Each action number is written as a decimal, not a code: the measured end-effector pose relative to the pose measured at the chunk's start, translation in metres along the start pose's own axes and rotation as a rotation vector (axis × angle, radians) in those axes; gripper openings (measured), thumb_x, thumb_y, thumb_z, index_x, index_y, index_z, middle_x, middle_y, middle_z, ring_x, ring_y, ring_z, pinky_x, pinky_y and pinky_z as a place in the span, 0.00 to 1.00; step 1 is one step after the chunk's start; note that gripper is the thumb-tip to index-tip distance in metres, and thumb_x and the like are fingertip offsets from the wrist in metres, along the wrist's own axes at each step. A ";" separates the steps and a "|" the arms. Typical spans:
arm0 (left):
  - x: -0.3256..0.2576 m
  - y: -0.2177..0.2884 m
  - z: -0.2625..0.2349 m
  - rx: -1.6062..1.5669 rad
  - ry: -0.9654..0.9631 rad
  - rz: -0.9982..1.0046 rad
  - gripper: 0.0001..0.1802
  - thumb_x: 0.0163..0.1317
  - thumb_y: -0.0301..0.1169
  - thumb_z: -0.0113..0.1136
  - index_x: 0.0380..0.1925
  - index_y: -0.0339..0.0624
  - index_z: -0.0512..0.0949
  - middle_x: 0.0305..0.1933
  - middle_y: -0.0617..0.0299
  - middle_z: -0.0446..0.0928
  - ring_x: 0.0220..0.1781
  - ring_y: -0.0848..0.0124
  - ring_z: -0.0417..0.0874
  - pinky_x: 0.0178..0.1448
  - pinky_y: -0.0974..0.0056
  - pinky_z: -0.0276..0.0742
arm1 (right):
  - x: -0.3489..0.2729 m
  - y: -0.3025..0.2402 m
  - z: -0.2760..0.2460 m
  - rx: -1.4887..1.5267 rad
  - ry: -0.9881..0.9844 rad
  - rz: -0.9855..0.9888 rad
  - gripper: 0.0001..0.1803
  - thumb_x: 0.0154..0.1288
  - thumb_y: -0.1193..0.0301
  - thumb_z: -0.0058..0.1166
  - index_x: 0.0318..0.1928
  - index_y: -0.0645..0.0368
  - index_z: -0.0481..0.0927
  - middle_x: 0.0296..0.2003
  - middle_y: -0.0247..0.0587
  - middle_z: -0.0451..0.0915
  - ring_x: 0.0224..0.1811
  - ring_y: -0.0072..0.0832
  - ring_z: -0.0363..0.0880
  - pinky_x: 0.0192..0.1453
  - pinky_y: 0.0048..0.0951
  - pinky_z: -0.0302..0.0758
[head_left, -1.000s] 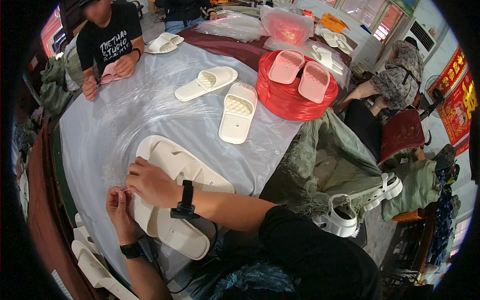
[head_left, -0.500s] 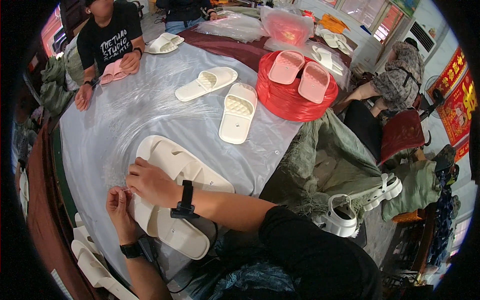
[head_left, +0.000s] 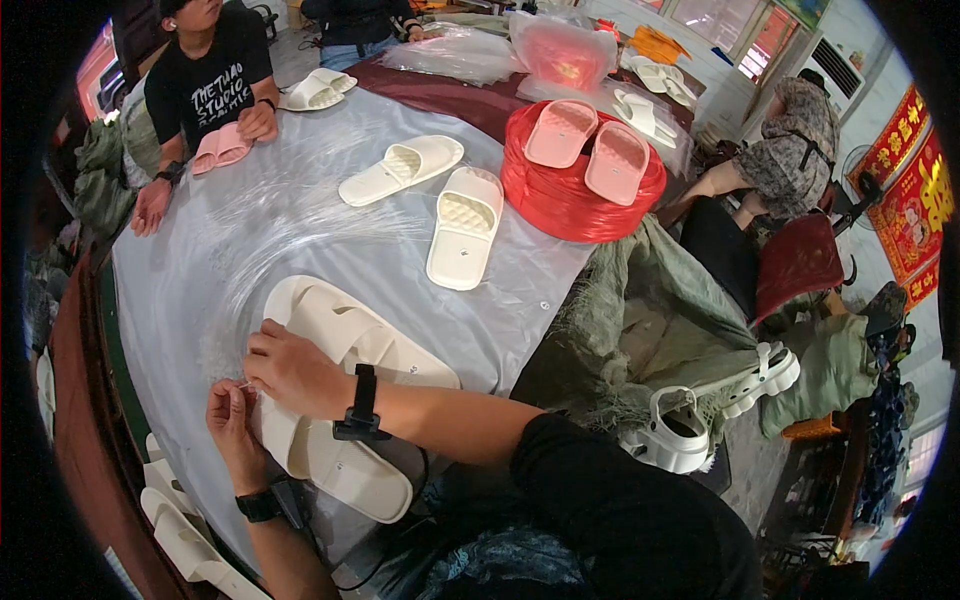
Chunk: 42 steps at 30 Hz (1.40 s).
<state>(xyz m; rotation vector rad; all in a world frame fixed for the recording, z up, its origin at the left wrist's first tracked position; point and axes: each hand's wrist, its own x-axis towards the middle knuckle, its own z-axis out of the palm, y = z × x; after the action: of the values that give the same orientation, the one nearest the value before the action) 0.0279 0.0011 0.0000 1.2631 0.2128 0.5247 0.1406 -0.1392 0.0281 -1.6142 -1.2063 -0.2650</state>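
Note:
My left hand (head_left: pixel 234 428) and my right hand (head_left: pixel 297 372) meet at the left edge of a pair of cream slides. Fingertips of both are pinched on a thin clear strand (head_left: pixel 246 385), mostly hidden by the fingers. My right forearm crosses over the slides from the right. One cream slide (head_left: pixel 410 345) lies farther off, partly under my right hand. The other cream slide (head_left: pixel 358 470) is nearer me, its strap partly covered by my wrist. Past my hands, many loose clear plastic strands (head_left: pixel 290 215) spread over the grey table cover (head_left: pixel 180 290).
Two white slides (head_left: pixel 465 228) lie mid-table. Pink slides (head_left: pixel 560 135) rest on a red twine roll (head_left: pixel 585 215). A green woven sack (head_left: pixel 640 300) and white clogs (head_left: pixel 680 430) are at right. A co-worker (head_left: pixel 210 90) sits across with pink slides (head_left: pixel 220 147). More slides (head_left: pixel 190 540) sit lower left.
The whole view has shifted slightly. The co-worker's hand by the table's left edge has turned palm up, apart from the pink slides. My hands keep their pinch in nearly the same place.

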 end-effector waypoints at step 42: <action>0.000 0.005 0.004 0.074 0.037 0.006 0.04 0.67 0.28 0.56 0.35 0.39 0.75 0.33 0.65 0.78 0.36 0.77 0.77 0.46 0.70 0.74 | 0.002 -0.001 0.001 -0.077 -0.001 -0.003 0.03 0.50 0.77 0.57 0.26 0.58 0.76 0.29 0.40 0.72 0.38 0.41 0.70 0.43 0.38 0.71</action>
<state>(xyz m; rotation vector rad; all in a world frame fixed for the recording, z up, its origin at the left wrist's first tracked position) 0.0282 -0.0015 0.0057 1.3274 0.2615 0.5495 0.1402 -0.1377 0.0296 -1.6790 -1.2129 -0.3158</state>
